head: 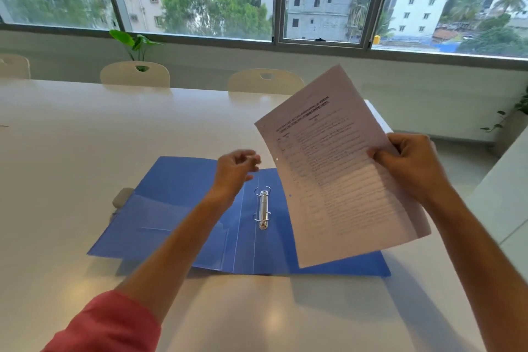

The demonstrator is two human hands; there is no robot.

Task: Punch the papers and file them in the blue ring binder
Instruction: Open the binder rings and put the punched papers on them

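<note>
Right hand (411, 168): raised above the table, thumb on the printed face and fingers behind, pinching the papers (337, 168) at their right edge.

Left hand (235, 170): held in the air over the binder's left half, fingers loosely curled, holding nothing; it is near the papers' left edge but apart from it. A red sleeve (114, 326) is pushed up on this arm.

Papers: a thin sheaf of white printed sheets, tilted with the top corner leaning away to the right, lifted clear of the table. Two punched holes show along the left margin. The lower part hangs in front of the binder's right half.

Binder (177, 208): blue, lying open and flat on the table, just below and between the hands. A clear pocket lines its left inside cover. The two-ring metal mechanism (263, 208) sits on the spine; whether the rings are closed cannot be told.

Grey object (123, 198): partly hidden under the binder's left edge, too little in view to identify.

Table (71, 137): long, white, glossy.

Chairs (134, 74): white backs along the far side of the table.

Plant (134, 44): green leaves behind a chair, below the windows (200, 3), through which buildings and trees show.
</note>
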